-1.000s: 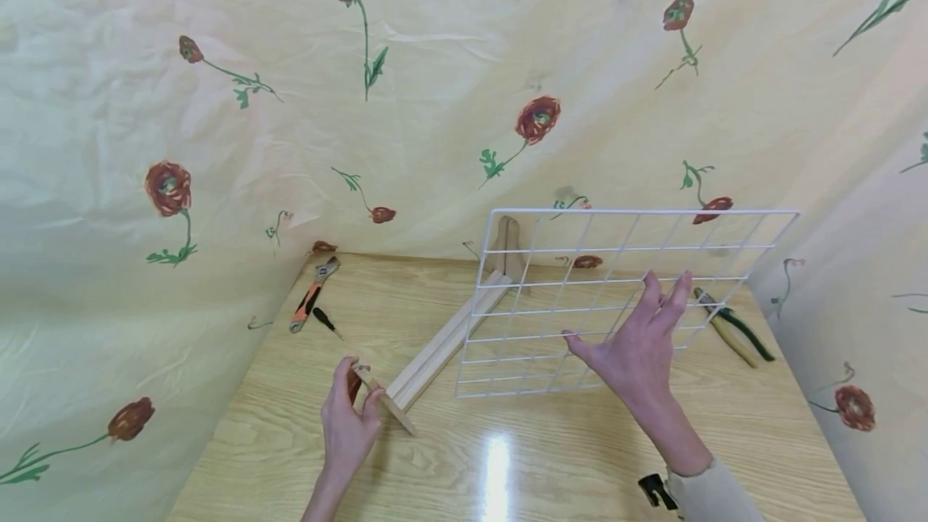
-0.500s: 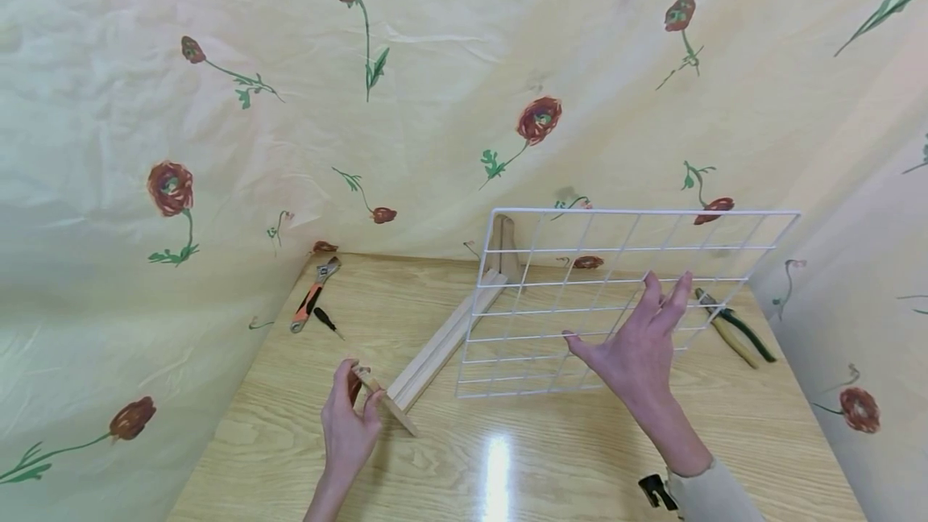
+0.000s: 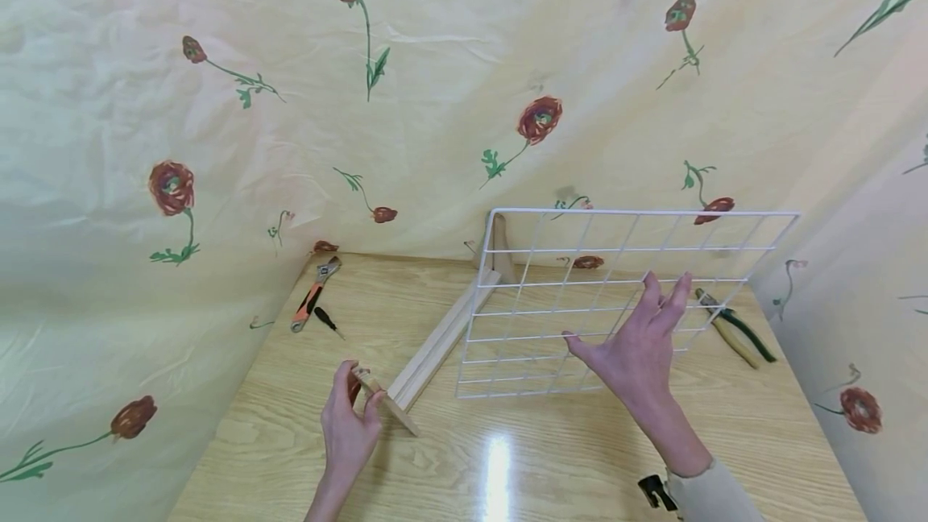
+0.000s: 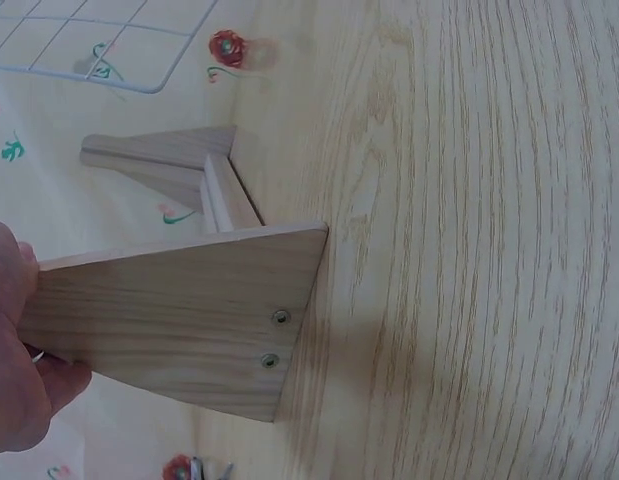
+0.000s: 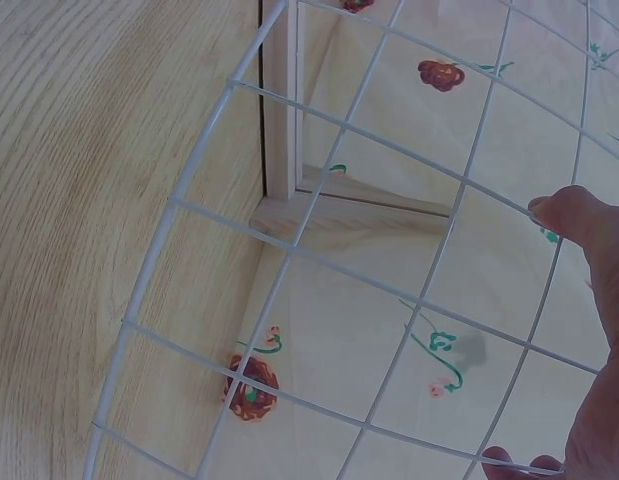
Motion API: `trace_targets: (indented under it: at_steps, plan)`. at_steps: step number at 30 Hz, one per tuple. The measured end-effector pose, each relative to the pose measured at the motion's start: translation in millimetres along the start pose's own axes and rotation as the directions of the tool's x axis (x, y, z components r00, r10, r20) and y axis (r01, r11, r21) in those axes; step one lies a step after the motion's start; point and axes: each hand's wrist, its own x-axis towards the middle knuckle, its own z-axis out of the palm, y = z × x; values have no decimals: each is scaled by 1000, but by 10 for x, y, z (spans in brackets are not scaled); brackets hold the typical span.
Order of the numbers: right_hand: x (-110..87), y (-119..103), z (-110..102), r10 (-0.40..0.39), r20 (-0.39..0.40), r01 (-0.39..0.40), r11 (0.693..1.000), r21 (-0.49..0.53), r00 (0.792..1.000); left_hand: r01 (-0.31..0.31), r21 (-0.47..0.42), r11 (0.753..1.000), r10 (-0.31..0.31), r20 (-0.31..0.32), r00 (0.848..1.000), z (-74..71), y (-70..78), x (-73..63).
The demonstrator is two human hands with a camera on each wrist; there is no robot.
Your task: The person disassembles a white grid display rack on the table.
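Observation:
A wooden stand (image 3: pixel 438 345) lies diagonally on the table, a grooved rail joining two tapered end pieces. My left hand (image 3: pixel 344 421) pinches the near end piece (image 4: pixel 179 320) by its narrow upper end; two metal screw heads show on its outer face. The far end piece (image 3: pixel 500 240) stands by the back wall, partly behind a white wire grid (image 3: pixel 645 211). Tilted up, the grid is held by my right hand (image 3: pixel 638 353), its thumb and fingers spread across the wires. In the right wrist view, the right hand's (image 5: pixel 604 320) fingertips hook over wires.
On the left lie an adjustable wrench (image 3: pixel 305 308) with orange-black handle and a small black screwdriver (image 3: pixel 324 318). Pliers (image 3: pixel 738 337) with green and yellowish handles rest at the right, partly behind the grid. Flowered cloth (image 3: pixel 435 143) encloses the wood-grain table (image 3: pixel 580 457) at back and sides.
The stand's far end has swung a little to the left behind the grid's left edge. Both hands and the grid stay nearly still.

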Motion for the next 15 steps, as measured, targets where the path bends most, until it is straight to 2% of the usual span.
trace_targets:
  at_steps: [7,15]
  plan:
    - [-14,2,1,-8,-2,8,1000,2,1000,-26,-13,1000,26,-27,999,-3,7,-6]
    - [-24,14,5,-22,-10,22,1000,-15,1000,-14,-4,1000,14,-26,1000,-13,16,-20]
